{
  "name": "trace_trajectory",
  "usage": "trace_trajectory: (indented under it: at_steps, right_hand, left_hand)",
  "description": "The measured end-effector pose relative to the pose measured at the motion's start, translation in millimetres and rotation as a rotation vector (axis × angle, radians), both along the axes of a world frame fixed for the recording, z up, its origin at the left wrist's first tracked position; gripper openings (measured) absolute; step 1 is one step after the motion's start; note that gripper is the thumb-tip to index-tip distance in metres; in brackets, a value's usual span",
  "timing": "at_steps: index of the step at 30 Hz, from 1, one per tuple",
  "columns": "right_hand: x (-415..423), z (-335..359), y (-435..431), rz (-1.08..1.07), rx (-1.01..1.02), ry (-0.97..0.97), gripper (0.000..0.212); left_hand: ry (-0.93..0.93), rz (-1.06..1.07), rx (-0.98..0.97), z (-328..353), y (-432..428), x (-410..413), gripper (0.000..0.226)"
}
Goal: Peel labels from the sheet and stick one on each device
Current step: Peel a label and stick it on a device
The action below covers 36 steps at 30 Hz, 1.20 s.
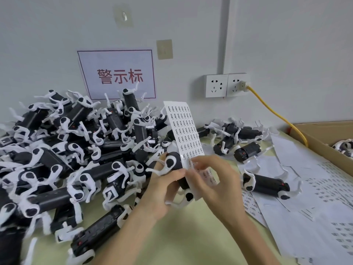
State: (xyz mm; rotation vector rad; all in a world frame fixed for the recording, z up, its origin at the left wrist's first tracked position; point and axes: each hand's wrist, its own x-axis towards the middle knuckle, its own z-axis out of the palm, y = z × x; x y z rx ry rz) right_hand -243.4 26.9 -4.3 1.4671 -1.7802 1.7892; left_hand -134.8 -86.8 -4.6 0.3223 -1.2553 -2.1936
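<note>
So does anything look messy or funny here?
Yes. The black-and-white devices lie in a tangled heap on the left of the table, white parts sticking out every way. Loose label sheets are strewn overlapping on the right. Nothing looks broken or spilled.

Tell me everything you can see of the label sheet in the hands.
The label sheet is a long white paper strip printed with rows of small dark labels, too small to read. It stands nearly upright, against the black-and-white device gripped in the left hand. The right hand pinches its lower part.
</note>
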Motion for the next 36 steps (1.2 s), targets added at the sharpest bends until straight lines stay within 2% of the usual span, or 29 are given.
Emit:
trace_trajectory:
  at_steps: [3, 5, 8, 13, 17, 21, 23, 26, 28, 30, 33, 34, 36]
  right_hand:
    - [2, 3, 1, 0.064, -0.008, -0.063, 0.018]
    - [3, 4, 2, 0.086, 0.0, -0.114, 0.021]
    - [4, 5, 2, 0.096, 0.004, -0.133, 0.019]
    - [-1, 2, 3, 0.081, -0.009, -0.147, 0.013]
    - [-5, -1, 2, 0.055, 0.011, -0.113, 0.012]
    - [-4, -4, 1, 0.137, 0.121, -0.141, 0.027]
    - [0, -5, 0, 0.198, 0.161, -0.183, 0.032]
    - [4, -3, -1, 0.309, 0.104, -0.343, 0.028]
    - [4, 0, -2, 0.329, 0.06, -0.434, 0.025]
    - [2, 1, -2, 0.28, -0.003, -0.485, 0.021]
    - [-5, -1, -1, 0.168, -0.097, -0.536, 0.017]
    - [-7, -1, 0, 0.127, -0.089, -0.527, 0.02]
    - [-11, -4, 0, -0.031, -0.014, -0.386, 0.023]
  left_hand:
    - [-0.051, -0.102, 0.02, -1, 1, 5, 0.025]
    - [-0.105, -0.187, 0.077, 1, 2, 8, 0.019]
    - [-0.143, -0.238, 0.058, 0, 1, 8, 0.036]
    - [-0.077, -0.217, 0.065, 1, 1, 9, 0.037]
    - [-0.038, -0.151, 0.01, -4, 0, 4, 0.078]
    - [-0.051, -0.21, 0.012, -4, 3, 5, 0.056]
    - [-0.07, -0.239, 0.048, -5, 4, 6, 0.066]
    - [0.014, -0.272, 0.117, -5, 3, 7, 0.086]
    - [0.099, -0.281, 0.133, -6, 0, 8, 0.083]
    - [0.104, -0.315, 0.119, -3, 2, 10, 0.074]
    - [0.125, -0.515, 0.123, -4, -1, 12, 0.067]
    - [0.121, -0.568, 0.115, -4, -3, 11, 0.065]
    - [0.108, -0.623, -0.001, -5, -3, 11, 0.056]
